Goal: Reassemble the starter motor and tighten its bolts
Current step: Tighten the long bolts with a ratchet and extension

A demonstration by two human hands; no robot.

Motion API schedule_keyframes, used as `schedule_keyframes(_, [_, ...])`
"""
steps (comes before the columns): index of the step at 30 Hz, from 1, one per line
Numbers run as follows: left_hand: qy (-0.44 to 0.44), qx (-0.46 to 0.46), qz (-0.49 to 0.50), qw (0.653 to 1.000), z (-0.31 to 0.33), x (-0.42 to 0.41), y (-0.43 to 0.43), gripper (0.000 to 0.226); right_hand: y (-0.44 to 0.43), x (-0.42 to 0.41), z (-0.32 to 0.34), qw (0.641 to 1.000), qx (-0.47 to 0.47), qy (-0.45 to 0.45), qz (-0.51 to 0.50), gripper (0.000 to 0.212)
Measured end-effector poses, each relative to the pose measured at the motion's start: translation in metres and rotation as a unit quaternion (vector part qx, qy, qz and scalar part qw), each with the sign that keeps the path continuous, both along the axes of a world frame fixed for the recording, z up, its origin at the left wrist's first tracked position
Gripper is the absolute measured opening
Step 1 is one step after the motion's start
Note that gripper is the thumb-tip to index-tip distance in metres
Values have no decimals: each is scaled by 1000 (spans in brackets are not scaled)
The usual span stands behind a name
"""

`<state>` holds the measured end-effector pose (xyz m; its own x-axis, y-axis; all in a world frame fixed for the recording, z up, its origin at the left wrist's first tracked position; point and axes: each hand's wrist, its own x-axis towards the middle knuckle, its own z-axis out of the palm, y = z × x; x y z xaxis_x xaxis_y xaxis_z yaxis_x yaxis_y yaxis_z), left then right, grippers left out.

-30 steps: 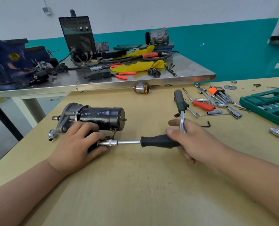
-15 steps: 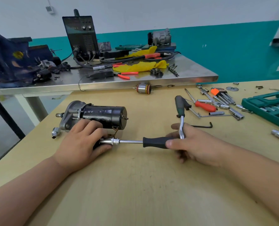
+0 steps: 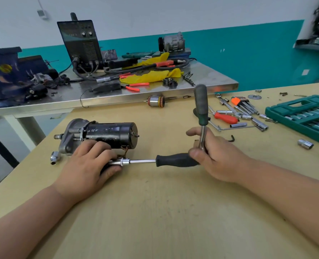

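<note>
We had the black cylindrical starter motor (image 3: 106, 133), with its grey cast-metal nose, lying on its side near the left edge of the pale wooden worktop (image 3: 155, 212). Our left hand (image 3: 87, 165) curled over its near side, clamping it down. Our right hand (image 3: 216, 156) gripped the shank of the green-handled chrome ratchet (image 3: 201, 105), thumb on the black-handled chrome socket driver (image 3: 175, 160) that ran to the motor's near end. We judged the motor heavy, rigid and apt to roll, its painted barrel slick. The cast nose offered the surest hold, and the thin copper lead (image 3: 125, 150) looked fragile.
</note>
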<state>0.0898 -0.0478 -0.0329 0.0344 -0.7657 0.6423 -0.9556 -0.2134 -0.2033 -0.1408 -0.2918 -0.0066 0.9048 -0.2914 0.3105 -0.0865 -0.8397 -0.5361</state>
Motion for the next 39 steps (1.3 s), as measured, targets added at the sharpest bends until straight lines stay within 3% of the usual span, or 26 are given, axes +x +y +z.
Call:
schedule_keyframes(2, [1,0,-1,1000,1,0,0,38,-6,0,6,977,-173,-107,65,38])
schedule_keyframes(3, [2,0,-2,1000,1,0,1,38,-8,1,6,961,-225,-139,85,38])
schedule_keyframes(4, [1,1,-2,1000,1,1,1,38,-8,3,5,961,-220,-144,87,37])
schedule_keyframes(5, [3,4,0,1000,1,1,1,38,-3,5,5,977,-160,-129,62,32])
schedule_keyframes(7, [11,8,6,1000,1,1,1,43,8,12,9,992,110,-30,-48,27])
schedule_keyframes(8, [13,8,11,1000,1,2,0,49,10,15,12,950,294,51,-94,32])
schedule_keyframes(9, [11,6,13,1000,0,2,0,54,10,16,14,882,440,121,-115,36])
schedule_keyframes(10, [7,2,11,1000,-1,3,0,56,10,15,15,832,517,165,-114,39])
schedule_keyframes(11, [4,-4,3,1000,0,2,0,52,11,13,11,821,527,188,-109,43])
schedule_keyframes(12, [1,-9,-6,1000,0,2,0,46,12,11,8,838,497,197,-106,46])
schedule_keyframes(14, [-3,-15,-20,1000,0,1,-1,38,17,7,3,924,332,160,-100,44])
schedule_keyframes(16, [0,-19,-27,999,0,1,-1,41,10,-2,8,992,31,108,-53,29])
schedule_keyframes(17, [5,-20,-29,999,0,0,-2,42,6,-5,12,986,-119,111,-26,27])
schedule_keyframes(18, [8,-22,-30,999,1,0,-2,41,3,-6,16,971,-211,111,6,30])
schedule_keyframes(19, [10,-21,-28,999,1,0,-2,39,0,-6,16,965,-240,101,27,33])
schedule_keyframes(20, [15,-19,-26,999,1,0,-1,37,3,-4,13,975,-205,82,33,32])
schedule_keyframes(22, [25,-22,-23,999,0,2,0,38,17,2,10,999,27,22,-20,33])
schedule_keyframes(23, [30,-24,-19,999,0,2,0,39,22,7,8,989,135,23,-55,37])
schedule_keyframes(25, [30,-23,-16,999,0,3,0,39,25,10,9,968,229,61,-79,43])
schedule_keyframes(27, [24,-16,-11,1000,0,4,1,39,21,9,8,975,205,77,-47,40])
schedule_keyframes(30, [24,-16,-5,1000,0,4,2,39,18,2,6,999,14,49,-17,22])
schedule_keyframes(33, [41,-17,-2,999,0,0,1,39,19,1,3,994,-106,26,20,39])
schedule_keyframes(36, [59,-19,2,998,0,-1,2,41,22,9,-1,995,86,-25,-45,41])
schedule_keyframes(39, [65,-19,4,998,1,-1,2,43,28,18,0,973,205,19,-102,39])
